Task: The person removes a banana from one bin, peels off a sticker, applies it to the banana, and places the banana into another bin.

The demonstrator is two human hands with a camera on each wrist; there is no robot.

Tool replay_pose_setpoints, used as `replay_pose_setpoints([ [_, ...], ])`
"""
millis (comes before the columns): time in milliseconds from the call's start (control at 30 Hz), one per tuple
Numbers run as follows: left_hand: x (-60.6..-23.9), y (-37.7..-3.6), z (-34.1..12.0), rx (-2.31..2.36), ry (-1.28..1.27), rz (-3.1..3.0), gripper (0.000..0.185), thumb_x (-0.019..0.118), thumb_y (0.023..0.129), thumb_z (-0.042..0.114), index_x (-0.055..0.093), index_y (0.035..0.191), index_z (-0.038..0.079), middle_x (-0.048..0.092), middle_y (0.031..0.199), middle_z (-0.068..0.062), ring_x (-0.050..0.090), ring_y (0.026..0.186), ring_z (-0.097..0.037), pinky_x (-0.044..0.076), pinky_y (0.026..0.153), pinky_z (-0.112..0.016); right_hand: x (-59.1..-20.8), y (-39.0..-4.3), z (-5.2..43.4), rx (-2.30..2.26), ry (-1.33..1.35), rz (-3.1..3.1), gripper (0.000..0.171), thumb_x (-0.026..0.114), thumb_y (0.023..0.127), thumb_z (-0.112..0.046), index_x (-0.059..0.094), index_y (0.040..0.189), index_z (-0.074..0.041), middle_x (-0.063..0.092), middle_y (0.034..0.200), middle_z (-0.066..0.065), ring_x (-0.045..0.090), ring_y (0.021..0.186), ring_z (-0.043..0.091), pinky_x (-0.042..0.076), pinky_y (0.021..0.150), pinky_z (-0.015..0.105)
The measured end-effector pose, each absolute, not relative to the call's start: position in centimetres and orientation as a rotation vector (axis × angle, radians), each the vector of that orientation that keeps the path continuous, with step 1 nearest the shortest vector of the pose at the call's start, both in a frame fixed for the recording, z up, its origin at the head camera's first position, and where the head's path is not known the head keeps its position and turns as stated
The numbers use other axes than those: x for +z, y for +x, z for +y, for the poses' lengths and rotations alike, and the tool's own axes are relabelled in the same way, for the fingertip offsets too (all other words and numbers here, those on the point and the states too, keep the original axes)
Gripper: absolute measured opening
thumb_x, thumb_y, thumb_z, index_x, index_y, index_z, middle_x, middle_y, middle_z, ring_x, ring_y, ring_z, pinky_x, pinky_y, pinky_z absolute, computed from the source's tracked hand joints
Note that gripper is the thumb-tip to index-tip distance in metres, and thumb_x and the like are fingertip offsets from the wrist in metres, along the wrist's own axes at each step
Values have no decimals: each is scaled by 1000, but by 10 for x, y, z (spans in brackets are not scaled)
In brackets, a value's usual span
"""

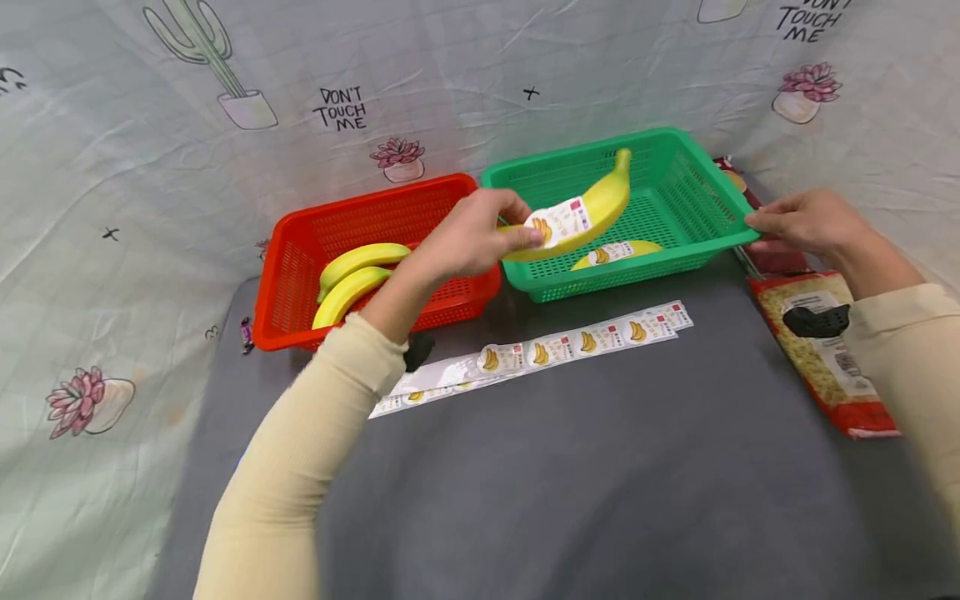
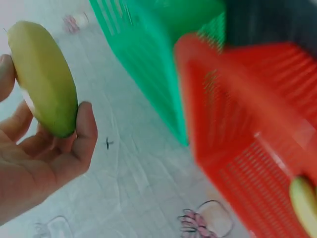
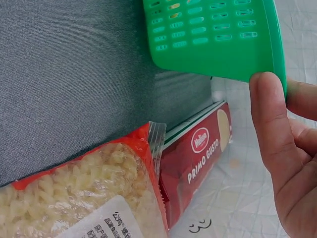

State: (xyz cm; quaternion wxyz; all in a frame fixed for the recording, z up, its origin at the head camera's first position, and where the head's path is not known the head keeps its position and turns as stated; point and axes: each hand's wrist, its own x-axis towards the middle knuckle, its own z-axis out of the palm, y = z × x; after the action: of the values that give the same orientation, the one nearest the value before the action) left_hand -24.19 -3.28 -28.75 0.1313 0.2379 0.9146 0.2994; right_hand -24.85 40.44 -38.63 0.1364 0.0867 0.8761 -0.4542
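My left hand (image 1: 480,233) holds a yellow banana (image 1: 606,204) by one end, above the near left side of the green basket (image 1: 705,192). A white label with a banana picture (image 1: 558,223) is stuck on that banana. In the left wrist view, thumb and fingers curl round the banana (image 2: 44,79). My right hand (image 1: 813,225) pinches the right rim of the green basket, thumb outside, as the right wrist view shows at the rim (image 3: 277,59). Another labelled banana (image 1: 637,248) lies inside the green basket.
Left of it, a red basket (image 1: 300,337) holds bananas (image 1: 352,292). Strips of banana labels (image 1: 570,350) lie on the grey table (image 1: 570,467) before the baskets. At right are a pasta bag (image 1: 825,350) and a red Melissa package (image 3: 193,163). A patterned cloth (image 1: 450,83) hangs behind.
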Motion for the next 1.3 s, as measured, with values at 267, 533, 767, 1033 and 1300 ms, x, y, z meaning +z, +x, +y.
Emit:
replay_pose_setpoints([
  [267,-290,-339,41,703,643,2487,32,67,98,40,62,82,12,46,67,5,38,63,-12,34,57,-25,-382,-248,404,-1221,207,2600,60,51,107,-27,42,142,20,63,81,-17,67,69,-6,57,69,19],
  [533,-339,-386,87,280,429,2470,37,60,98,52,56,91,16,48,89,2,48,80,-15,47,75,-29,-386,-248,401,-1142,182,2647,50,55,106,-26,55,132,17,64,87,-7,66,68,-3,55,68,19],
  [767,-371,-401,106,152,377,2421,54,59,98,52,53,136,14,50,141,-4,46,109,-18,41,90,-32,-384,-250,407,-1111,200,2665,50,57,105,-31,59,130,12,64,91,-4,68,69,-1,51,67,20],
  [1033,-392,-409,106,247,392,2410,47,62,98,48,62,124,10,54,125,-5,47,105,-20,42,89,-33,-376,-254,409,-1166,207,2647,48,56,105,-29,58,130,12,60,108,5,70,71,2,54,68,23],
  [1300,-400,-410,107,302,416,2403,45,61,99,47,63,125,10,56,128,-6,49,109,-21,43,98,-35,-382,-252,410,-1194,236,2629,48,55,106,-27,57,130,14,59,117,13,70,70,2,55,69,21],
])
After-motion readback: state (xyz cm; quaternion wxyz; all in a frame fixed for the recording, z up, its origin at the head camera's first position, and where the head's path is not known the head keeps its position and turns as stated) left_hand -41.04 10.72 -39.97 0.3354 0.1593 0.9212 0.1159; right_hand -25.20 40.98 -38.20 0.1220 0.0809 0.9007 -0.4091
